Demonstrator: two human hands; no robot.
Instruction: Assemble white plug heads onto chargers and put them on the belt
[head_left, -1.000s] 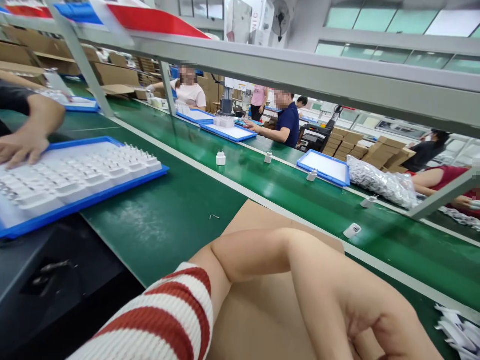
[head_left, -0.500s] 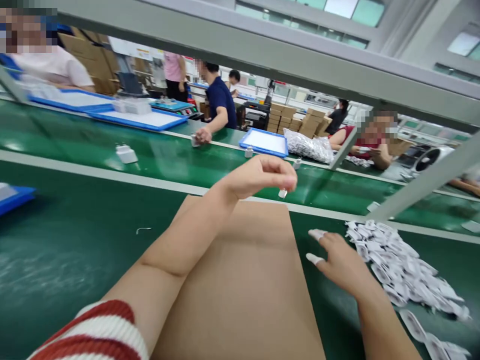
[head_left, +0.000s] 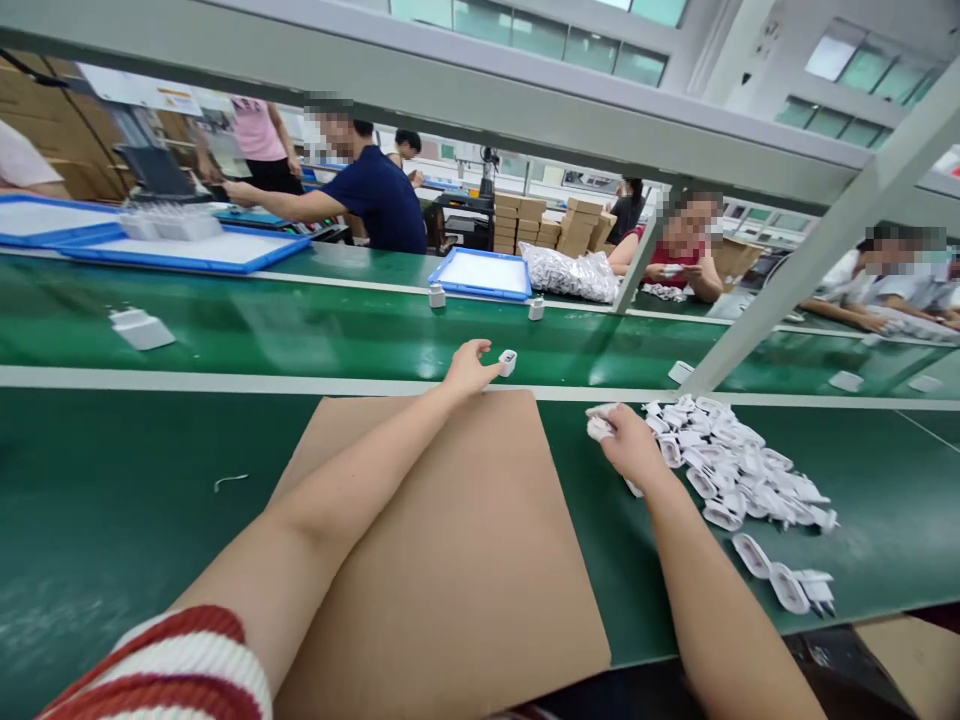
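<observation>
The small white plastic charger block point(head_left: 508, 363) lies on the glossy green conveyor belt point(head_left: 360, 340), near its near edge. Your left hand point(head_left: 469, 370) is just beside it, with the thumb and fingers partly open; whether the thumb touches the block, I cannot tell. Your right hand point(head_left: 628, 440) is over the dark green table point(head_left: 112, 470), near its far edge, and the fingers are closed on a small white plastic piece point(head_left: 598, 427) (its exact shape is difficult to see). Between your arms lies the flat brown cardboard piece point(head_left: 442, 560), reaching almost to the table's far edge. To the right of your right hand, there is a loose pile of white plastic parts point(head_left: 724, 445). Across the belt, you have a blue-rimmed white tray point(head_left: 480, 272) beside a clear plastic bag point(head_left: 574, 273).
</observation>
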